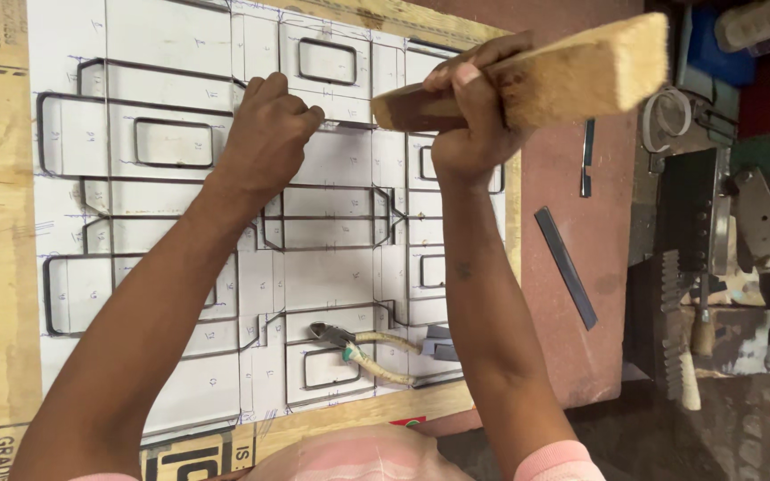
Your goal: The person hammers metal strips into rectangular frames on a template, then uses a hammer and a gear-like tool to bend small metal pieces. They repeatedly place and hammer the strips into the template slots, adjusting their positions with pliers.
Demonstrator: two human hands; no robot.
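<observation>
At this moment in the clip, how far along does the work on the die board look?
Done: dark metal strips already sit along many drawn lines of the white template board. In hand: the left hand pinches a spot near the board's upper middle, while the right hand holds a wooden block raised above it. Left: a loose strip lies off the board, and pliers rest on it.

A reddish-brown worktop (572, 178) is seen beneath and to the right of the hands. Further right, dark metal machinery (715, 232) is crowded along its edge, and a stained, dim floor (741, 428) is glimpsed below.
</observation>
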